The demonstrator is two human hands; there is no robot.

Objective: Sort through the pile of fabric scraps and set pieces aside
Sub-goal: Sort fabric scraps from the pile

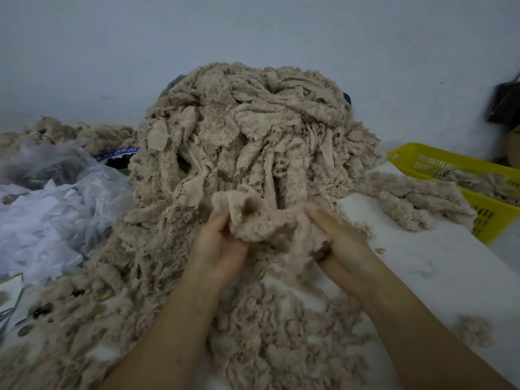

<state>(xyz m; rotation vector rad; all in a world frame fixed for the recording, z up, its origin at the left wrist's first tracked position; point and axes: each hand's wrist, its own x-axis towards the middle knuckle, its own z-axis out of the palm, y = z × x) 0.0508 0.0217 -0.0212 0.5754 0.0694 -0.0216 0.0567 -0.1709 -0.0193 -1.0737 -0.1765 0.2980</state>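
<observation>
left hand [218, 249] and right hand [342, 243] each clutch one end of a beige fleece scrap [261, 220], lifted off the pile [247, 130] to inspect it | yellow basket [478, 209] (right, likely for sorted pieces) already holds some

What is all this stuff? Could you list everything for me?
scrap pile: one, beige, table centre
held scrap: one, beige, in front of the pile
smaller heap: one, beige, between pile and basket
basket: one, yellow, right, beige scraps inside
plastic bags: count unclear, clear, left
table: one, white, beneath everything
dark bag: one, black, far right
left hand: one, gripping held scrap
right hand: one, gripping held scrap
</observation>
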